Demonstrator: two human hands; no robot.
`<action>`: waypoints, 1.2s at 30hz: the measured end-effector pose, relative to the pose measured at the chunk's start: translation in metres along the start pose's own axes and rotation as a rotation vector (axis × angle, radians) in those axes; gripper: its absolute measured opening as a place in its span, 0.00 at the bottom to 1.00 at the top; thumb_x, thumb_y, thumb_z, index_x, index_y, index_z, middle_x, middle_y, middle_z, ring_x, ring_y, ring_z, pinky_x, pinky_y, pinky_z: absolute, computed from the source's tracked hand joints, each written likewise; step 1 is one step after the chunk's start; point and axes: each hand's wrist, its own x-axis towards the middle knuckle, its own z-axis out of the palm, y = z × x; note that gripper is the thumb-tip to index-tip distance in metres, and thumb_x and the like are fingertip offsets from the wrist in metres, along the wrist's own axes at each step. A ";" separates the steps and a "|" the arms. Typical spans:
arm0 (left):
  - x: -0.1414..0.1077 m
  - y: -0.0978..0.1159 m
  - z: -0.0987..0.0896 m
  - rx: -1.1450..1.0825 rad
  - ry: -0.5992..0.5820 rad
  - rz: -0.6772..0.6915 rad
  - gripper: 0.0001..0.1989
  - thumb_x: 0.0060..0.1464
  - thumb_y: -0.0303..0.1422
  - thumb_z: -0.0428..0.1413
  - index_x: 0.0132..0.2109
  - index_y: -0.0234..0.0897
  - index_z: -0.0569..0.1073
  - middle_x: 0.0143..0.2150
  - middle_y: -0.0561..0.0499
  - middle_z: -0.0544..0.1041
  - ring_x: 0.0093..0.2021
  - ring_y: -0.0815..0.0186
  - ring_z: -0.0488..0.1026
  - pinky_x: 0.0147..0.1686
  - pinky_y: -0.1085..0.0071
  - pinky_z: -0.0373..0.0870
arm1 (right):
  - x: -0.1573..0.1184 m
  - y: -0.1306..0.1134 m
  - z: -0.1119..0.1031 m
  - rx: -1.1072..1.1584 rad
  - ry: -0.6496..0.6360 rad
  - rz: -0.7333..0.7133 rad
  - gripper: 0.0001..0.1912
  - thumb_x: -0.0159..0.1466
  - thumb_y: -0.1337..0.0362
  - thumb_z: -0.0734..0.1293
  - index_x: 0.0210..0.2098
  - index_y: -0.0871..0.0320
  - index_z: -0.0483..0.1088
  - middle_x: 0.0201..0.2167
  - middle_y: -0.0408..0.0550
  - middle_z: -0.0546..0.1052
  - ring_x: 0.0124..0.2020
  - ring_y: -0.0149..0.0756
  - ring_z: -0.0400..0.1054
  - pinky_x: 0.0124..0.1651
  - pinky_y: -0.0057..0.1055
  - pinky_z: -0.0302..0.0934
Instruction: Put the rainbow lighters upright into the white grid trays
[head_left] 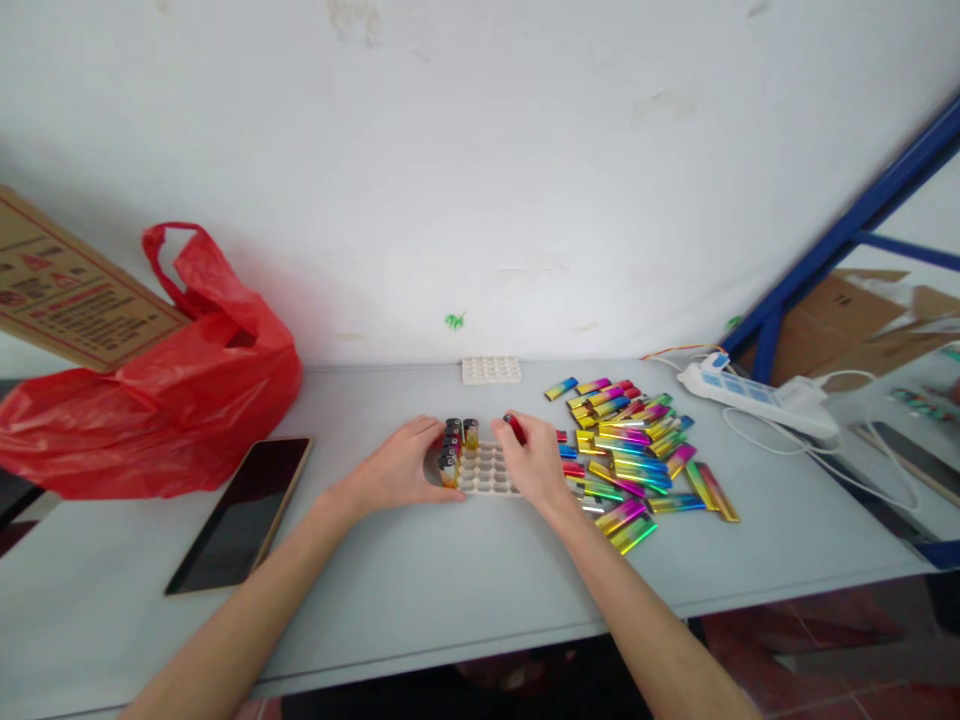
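A whitish tray (489, 470) with rows of round holes lies on the table. Lighters (451, 442) with black tops stand upright in its left column, and one more lighter (471, 433) stands just right of them at the back. My left hand (409, 465) grips the tray's left end, thumb in front and fingers behind. Over the tray's right part, my right hand (534, 460) pinches a red lighter (514, 428), whose lower end is hidden by the fingers. Right beside that hand spreads a loose pile of shiny multicoloured flat pieces (630, 455).
Against the wall lies a second holed tray (490, 370). A phone-like dark tablet (244, 515) and a red plastic bag (225, 380) with a cardboard box (75, 290) are at left. At right are a white power strip (757, 395) with cables and a blue frame (847, 225).
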 end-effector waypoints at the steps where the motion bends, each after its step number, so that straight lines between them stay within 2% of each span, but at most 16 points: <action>1: 0.000 0.000 0.000 0.002 -0.001 -0.004 0.32 0.40 0.60 0.69 0.38 0.39 0.69 0.39 0.47 0.74 0.40 0.53 0.74 0.42 0.59 0.72 | 0.000 0.000 0.000 -0.005 0.008 -0.002 0.22 0.67 0.54 0.61 0.19 0.54 0.54 0.17 0.36 0.56 0.22 0.29 0.50 0.29 0.31 0.42; 5: 0.000 -0.001 0.000 0.011 0.001 -0.005 0.33 0.40 0.61 0.68 0.38 0.39 0.69 0.39 0.47 0.74 0.40 0.53 0.74 0.41 0.59 0.72 | -0.001 -0.001 0.000 -0.033 0.008 -0.046 0.21 0.68 0.56 0.61 0.21 0.54 0.55 0.17 0.35 0.57 0.22 0.29 0.50 0.29 0.31 0.43; 11: 0.000 -0.001 0.000 0.005 -0.013 -0.009 0.32 0.41 0.60 0.68 0.40 0.39 0.70 0.40 0.46 0.75 0.42 0.52 0.74 0.44 0.59 0.72 | -0.003 -0.003 -0.001 -0.065 -0.023 -0.079 0.25 0.70 0.51 0.62 0.20 0.54 0.54 0.16 0.36 0.58 0.21 0.29 0.49 0.29 0.31 0.44; 15: 0.001 0.002 -0.002 -0.001 -0.005 -0.005 0.32 0.41 0.60 0.68 0.39 0.39 0.71 0.40 0.46 0.76 0.42 0.51 0.75 0.43 0.59 0.72 | -0.004 0.000 0.001 -0.083 -0.049 -0.060 0.22 0.69 0.55 0.62 0.21 0.53 0.55 0.17 0.37 0.60 0.21 0.31 0.52 0.30 0.31 0.45; 18: 0.001 0.003 -0.002 -0.004 0.005 0.000 0.32 0.40 0.60 0.68 0.39 0.39 0.71 0.39 0.46 0.76 0.41 0.52 0.75 0.43 0.59 0.72 | -0.004 0.000 0.001 -0.103 -0.056 -0.055 0.20 0.71 0.54 0.61 0.24 0.52 0.57 0.18 0.38 0.62 0.22 0.32 0.55 0.31 0.31 0.48; 22: 0.001 0.004 0.001 -0.011 0.031 -0.027 0.30 0.41 0.58 0.69 0.39 0.39 0.72 0.39 0.46 0.76 0.40 0.52 0.75 0.42 0.60 0.72 | -0.004 -0.001 -0.003 -0.108 -0.107 -0.112 0.18 0.75 0.49 0.58 0.33 0.52 0.63 0.24 0.41 0.69 0.27 0.36 0.65 0.35 0.31 0.54; 25: 0.001 0.003 0.003 0.002 0.028 -0.035 0.31 0.42 0.58 0.68 0.41 0.38 0.72 0.41 0.44 0.77 0.42 0.51 0.75 0.43 0.60 0.72 | -0.002 0.002 -0.005 -0.111 -0.168 -0.217 0.15 0.77 0.53 0.56 0.40 0.54 0.65 0.32 0.46 0.73 0.35 0.39 0.69 0.41 0.32 0.58; 28: 0.001 0.003 0.004 0.014 0.015 -0.033 0.32 0.43 0.59 0.68 0.42 0.38 0.71 0.42 0.44 0.77 0.44 0.50 0.75 0.45 0.59 0.72 | -0.001 0.005 -0.007 -0.156 -0.248 -0.320 0.15 0.77 0.54 0.57 0.38 0.54 0.66 0.39 0.49 0.74 0.40 0.40 0.69 0.45 0.33 0.59; 33: 0.000 0.006 0.001 -0.005 0.020 -0.038 0.31 0.42 0.57 0.69 0.42 0.38 0.72 0.42 0.44 0.77 0.44 0.50 0.75 0.44 0.59 0.71 | 0.001 0.009 -0.013 -0.205 -0.277 -0.261 0.20 0.75 0.49 0.61 0.31 0.54 0.64 0.25 0.42 0.70 0.28 0.36 0.65 0.35 0.31 0.54; 36: 0.000 0.006 0.001 -0.026 0.028 -0.039 0.31 0.42 0.57 0.69 0.41 0.39 0.72 0.41 0.45 0.77 0.43 0.50 0.75 0.43 0.59 0.71 | 0.002 0.013 -0.014 -0.176 -0.282 -0.235 0.19 0.75 0.49 0.61 0.34 0.54 0.67 0.27 0.43 0.74 0.29 0.36 0.68 0.36 0.31 0.56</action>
